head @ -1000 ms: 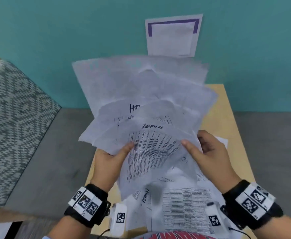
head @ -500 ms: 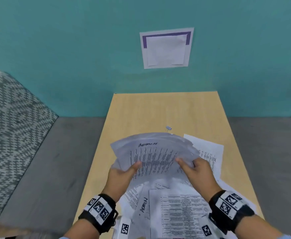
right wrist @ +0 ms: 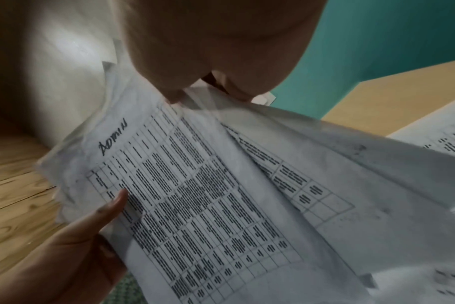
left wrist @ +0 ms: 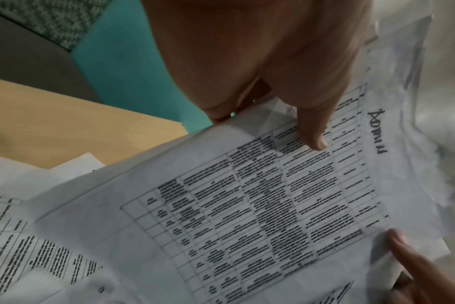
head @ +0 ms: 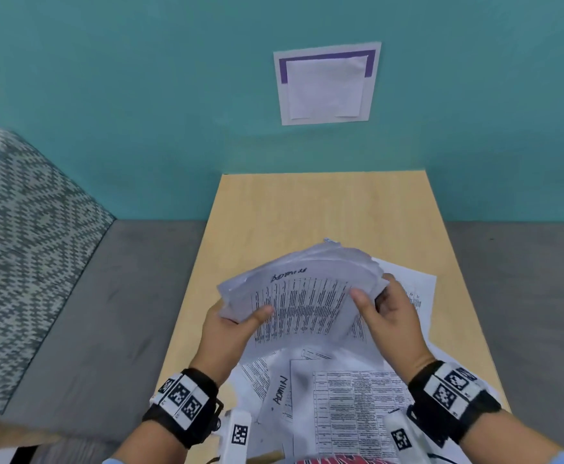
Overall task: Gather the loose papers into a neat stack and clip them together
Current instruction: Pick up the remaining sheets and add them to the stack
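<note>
A bundle of white printed sheets with a table and a handwritten word on top is held above the wooden table. My left hand grips its left edge, thumb on top. My right hand grips the right edge, thumb on top too. The left wrist view shows the top sheet under the left thumb; the right wrist view shows the same sheet. More loose sheets lie on the table below the bundle, and one sheet sticks out to the right. A small clip-like thing peeks out behind the bundle.
The table butts against a teal wall with a white and purple notice on it. Grey seat cushions flank the table on both sides, with a patterned cushion at the left.
The bundle, fanned and raised high towards the wall a second ago, has come down low over the table and its sheets have closed together. Both hands keep their hold.
</note>
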The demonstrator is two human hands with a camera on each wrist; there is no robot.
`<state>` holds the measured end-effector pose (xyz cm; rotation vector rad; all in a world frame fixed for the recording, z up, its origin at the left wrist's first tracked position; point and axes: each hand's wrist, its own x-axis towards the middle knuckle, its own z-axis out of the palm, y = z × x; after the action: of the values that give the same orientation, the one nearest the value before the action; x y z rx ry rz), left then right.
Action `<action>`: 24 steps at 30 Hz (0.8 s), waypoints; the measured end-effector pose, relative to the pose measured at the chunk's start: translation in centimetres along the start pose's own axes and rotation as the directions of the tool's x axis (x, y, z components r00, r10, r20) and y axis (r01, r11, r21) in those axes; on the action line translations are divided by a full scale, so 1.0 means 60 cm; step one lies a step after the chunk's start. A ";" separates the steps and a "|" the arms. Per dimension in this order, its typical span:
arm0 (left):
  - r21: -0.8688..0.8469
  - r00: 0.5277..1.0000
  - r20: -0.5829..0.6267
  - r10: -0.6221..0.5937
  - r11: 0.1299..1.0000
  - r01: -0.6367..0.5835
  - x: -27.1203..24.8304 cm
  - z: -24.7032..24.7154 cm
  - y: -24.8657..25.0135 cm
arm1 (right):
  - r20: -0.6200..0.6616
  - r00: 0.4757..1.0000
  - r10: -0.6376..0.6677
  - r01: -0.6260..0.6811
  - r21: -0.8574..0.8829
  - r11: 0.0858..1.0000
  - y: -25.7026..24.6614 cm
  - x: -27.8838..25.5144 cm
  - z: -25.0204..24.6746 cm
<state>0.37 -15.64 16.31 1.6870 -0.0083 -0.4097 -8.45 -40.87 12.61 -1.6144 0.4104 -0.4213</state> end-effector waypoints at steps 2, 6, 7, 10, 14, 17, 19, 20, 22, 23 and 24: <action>0.017 0.996 0.065 -0.056 0.998 0.055 0.006 -0.007 -0.016 | 0.067 0.997 0.037 -0.036 -0.015 0.999 0.014 -0.001 -0.003; 0.039 0.991 0.068 -0.115 0.993 0.113 0.014 -0.004 -0.039 | 0.193 0.973 0.125 -0.099 -0.140 0.985 0.060 -0.003 -0.002; 0.033 0.995 0.046 -0.093 0.995 0.091 0.015 -0.004 -0.036 | 0.185 0.977 0.102 -0.077 -0.141 0.987 0.059 -0.001 0.000; 0.012 1.000 0.001 0.011 1.000 -0.011 0.014 -0.007 -0.020 | 0.132 0.991 -0.022 0.034 -0.088 0.996 0.027 0.001 0.001; -0.018 0.997 0.034 0.071 0.997 -0.070 0.013 -0.004 -0.011 | 0.095 0.995 -0.038 0.045 -0.077 0.996 0.009 -0.008 0.000; 0.078 0.998 0.064 0.022 0.997 -0.027 0.018 0.005 -0.028 | 0.188 0.979 0.083 -0.046 -0.192 0.980 0.036 -0.011 0.003; 0.099 0.999 0.028 0.016 0.995 -0.019 0.021 0.008 -0.037 | 0.200 0.977 0.081 -0.035 -0.225 0.974 0.031 -0.008 0.011; 0.090 1.000 0.005 0.022 0.996 -0.022 0.021 0.009 -0.033 | 0.191 0.980 0.055 -0.010 -0.231 0.973 0.022 -0.005 0.014; 0.035 0.999 -0.024 0.039 0.999 -0.038 0.021 0.006 -0.018 | 0.163 0.987 -0.009 0.043 -0.206 0.978 0.003 0.001 0.015; 0.006 0.999 -0.029 0.046 0.999 -0.046 0.020 0.003 -0.011 | 0.140 0.990 -0.031 0.056 -0.175 0.983 -0.002 0.002 0.014; -0.011 0.998 -0.022 0.058 0.998 -0.058 0.021 0.000 -0.006 | 0.117 0.992 -0.041 0.059 -0.156 0.986 -0.006 0.002 0.014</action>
<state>1.45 -15.86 15.61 1.6753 -0.0387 -0.3473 -7.91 -40.19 12.89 -1.7976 0.3244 -0.3393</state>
